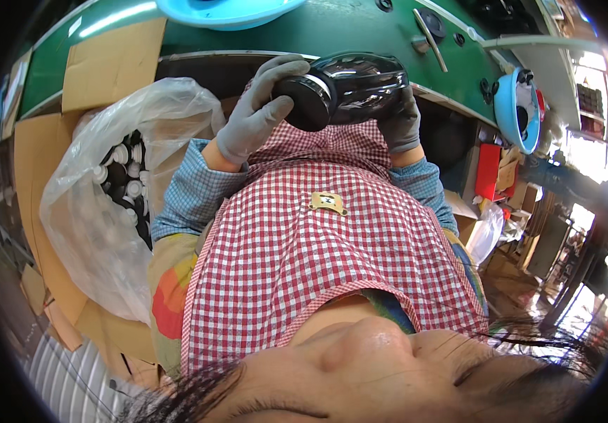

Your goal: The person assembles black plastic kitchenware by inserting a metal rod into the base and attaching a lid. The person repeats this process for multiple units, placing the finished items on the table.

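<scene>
The black bottle (367, 83) is held on its side above the lap, just in front of the edge of the green worktop (350, 29), its broad black lid (305, 103) with a white band facing left. The gloved left hand (258, 109) grips the lid end, fingers over the top and thumb lower down. The gloved right hand (401, 125) cups the other end; its fingers are partly hidden, so how firmly it closes I cannot tell.

The glossy wall looks stiff and probably slippery, perhaps breakable if it is glass; the weight is hard to judge, though two hands suit its bulk. The lid's rim probably offers the surest hold, with the base cupped from beneath. Squeezing the smooth curved middle alone would risk a slip.
</scene>
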Action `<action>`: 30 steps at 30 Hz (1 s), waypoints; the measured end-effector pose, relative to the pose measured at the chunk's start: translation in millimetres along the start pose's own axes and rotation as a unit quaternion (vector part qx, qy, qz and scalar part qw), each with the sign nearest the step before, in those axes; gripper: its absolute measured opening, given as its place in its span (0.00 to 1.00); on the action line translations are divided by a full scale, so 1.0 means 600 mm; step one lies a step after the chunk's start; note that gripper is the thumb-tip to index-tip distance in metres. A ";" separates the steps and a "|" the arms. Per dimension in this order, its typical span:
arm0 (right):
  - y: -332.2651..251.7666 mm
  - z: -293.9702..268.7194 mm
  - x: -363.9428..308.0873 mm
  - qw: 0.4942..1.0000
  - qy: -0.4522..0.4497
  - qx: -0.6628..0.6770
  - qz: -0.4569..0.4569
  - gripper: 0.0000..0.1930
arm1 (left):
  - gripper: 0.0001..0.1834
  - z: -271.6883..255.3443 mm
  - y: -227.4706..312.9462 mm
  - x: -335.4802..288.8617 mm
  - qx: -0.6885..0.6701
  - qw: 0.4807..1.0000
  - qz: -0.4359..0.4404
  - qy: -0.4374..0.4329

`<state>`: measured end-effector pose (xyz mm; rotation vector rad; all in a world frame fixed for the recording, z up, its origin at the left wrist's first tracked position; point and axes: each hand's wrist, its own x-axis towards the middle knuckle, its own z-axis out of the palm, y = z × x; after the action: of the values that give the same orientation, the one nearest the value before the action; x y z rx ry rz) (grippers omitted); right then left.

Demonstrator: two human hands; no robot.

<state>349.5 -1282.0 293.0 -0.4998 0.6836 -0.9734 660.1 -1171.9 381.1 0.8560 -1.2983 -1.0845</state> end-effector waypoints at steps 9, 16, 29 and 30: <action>0.010 0.069 -0.037 0.954 0.046 -0.213 -0.205 0.25 | 0.45 0.036 -0.046 -0.011 0.001 0.984 -0.105 0.144; -0.009 0.069 -0.052 0.872 0.074 -0.360 -0.324 0.31 | 0.48 0.015 -0.001 0.008 -0.090 0.969 -0.206 0.104; -0.052 0.090 -0.066 0.906 0.027 -0.209 -0.367 0.39 | 0.36 0.014 0.022 0.028 -0.160 0.947 -0.278 0.011; -0.050 0.090 -0.065 0.904 0.029 -0.212 -0.369 0.38 | 0.38 0.015 0.008 0.019 -0.149 0.952 -0.266 0.017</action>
<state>355.7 -1257.9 361.7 -1.1735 0.7793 -1.5602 651.1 -1180.4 390.3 1.0134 -0.8537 -1.6340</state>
